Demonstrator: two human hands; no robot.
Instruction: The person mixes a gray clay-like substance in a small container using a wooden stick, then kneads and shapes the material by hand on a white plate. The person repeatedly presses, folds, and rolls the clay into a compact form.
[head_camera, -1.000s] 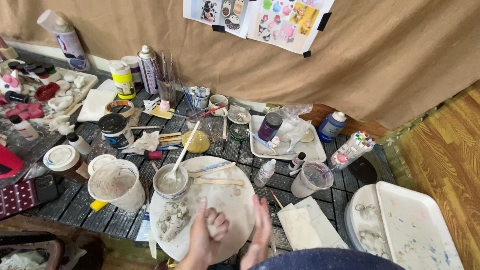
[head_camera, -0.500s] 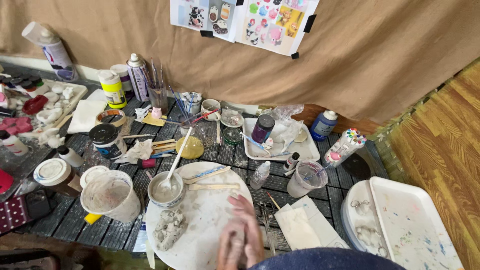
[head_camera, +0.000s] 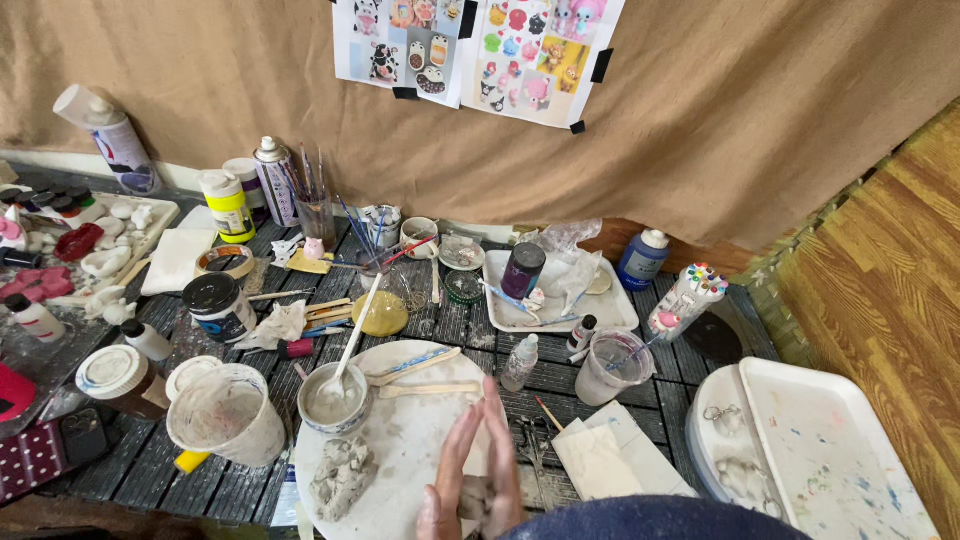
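My left hand (head_camera: 447, 482) and my right hand (head_camera: 503, 447) are pressed palm to palm at the bottom of the view, fingers pointing away from me. A small piece of grey clay (head_camera: 477, 496) is squeezed between the palms. The hands hover over the near right edge of a round white board (head_camera: 410, 435). On the board's left part lies a bigger lump of grey clay (head_camera: 340, 478). A small bowl of grey slip (head_camera: 333, 400) with a white spoon in it stands at the board's far left. Two flat wooden sticks (head_camera: 428, 390) lie across its far side.
A smeared plastic cup (head_camera: 226, 416) stands left of the board; scissors (head_camera: 530, 447) and a folded paper napkin (head_camera: 600, 458) lie right of it. Paint jars, bottles and a glass of brushes (head_camera: 317, 205) crowd the back. A white tray (head_camera: 830, 455) lies at the right, beside wood flooring.
My hands have drawn back from the middle of the board toward its near right edge and closed palm to palm on the clay piece. The view has tilted upward.
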